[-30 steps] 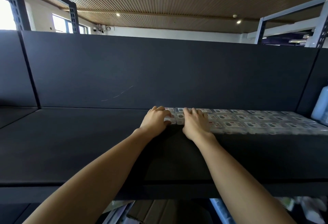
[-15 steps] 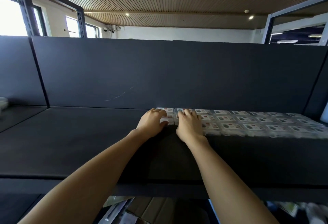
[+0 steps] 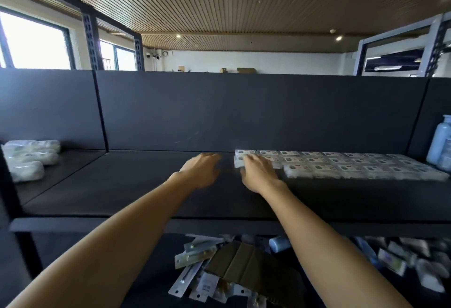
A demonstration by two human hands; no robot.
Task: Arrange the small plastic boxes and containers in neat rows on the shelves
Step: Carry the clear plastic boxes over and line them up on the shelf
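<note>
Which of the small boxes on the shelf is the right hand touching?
The right hand rests on the leftmost boxes, at the open end of the rows. The other boxes stretch away to the right, untouched. The left hand touches none.

Dark shelf, pale boxes

My shelf (image 3: pixel 136 185) is matte charcoal; the small boxes (image 3: pixel 341 163) are clear-white with grey and red label marks, the bottle (image 3: pixel 440 140) pale blue, the wrapped packs (image 3: pixel 29 156) white, the ceiling (image 3: pixel 219 2) striped brown.
</note>
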